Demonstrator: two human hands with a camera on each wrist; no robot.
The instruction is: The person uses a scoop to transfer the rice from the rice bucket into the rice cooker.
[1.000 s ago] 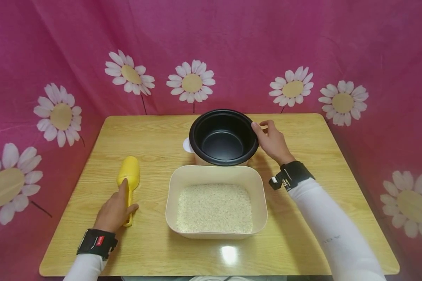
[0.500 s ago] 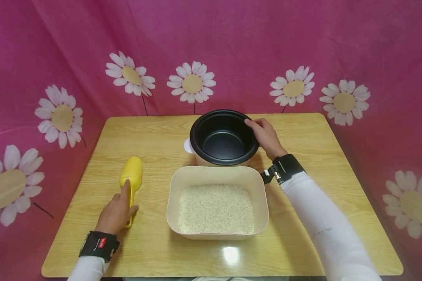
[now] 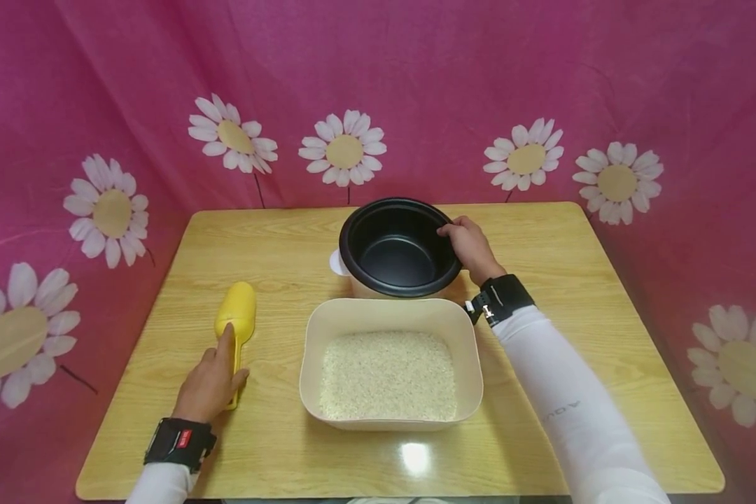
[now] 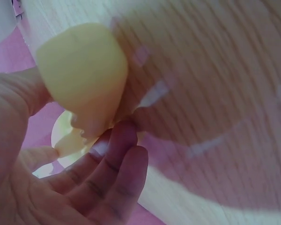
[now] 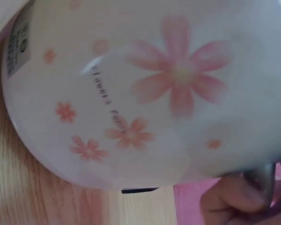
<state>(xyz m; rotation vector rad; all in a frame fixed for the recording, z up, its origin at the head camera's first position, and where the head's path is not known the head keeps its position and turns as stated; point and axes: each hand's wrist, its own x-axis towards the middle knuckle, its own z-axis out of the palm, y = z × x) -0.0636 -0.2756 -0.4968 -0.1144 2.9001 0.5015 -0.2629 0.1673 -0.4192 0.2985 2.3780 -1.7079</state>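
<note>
A yellow scoop point(image 3: 236, 306) lies on the left of the table, its bowl pointing away. My left hand point(image 3: 205, 383) holds its handle, with the index finger stretched toward the bowl. The left wrist view shows the other fingers point(image 4: 124, 173) curled at the handle. At the back middle stands a rice cooker point(image 3: 359, 285), black inside, with pink flowers printed on its pale body point(image 5: 145, 103). My right hand point(image 3: 471, 246) grips its right side, thumb over the black rim. In the right wrist view, curled fingers point(image 5: 236, 197) are at its side handle.
A cream tub point(image 3: 390, 423) of rice point(image 3: 387, 374) stands directly in front of the cooker. Both sit on a wooden table point(image 3: 561, 280). A pink flowered cloth point(image 3: 428, 91) rises behind the table and along its sides.
My right hand has shifted left and closed onto the cooker's rim and side, its thumb now over the edge. My left hand and the scoop have hardly moved.
</note>
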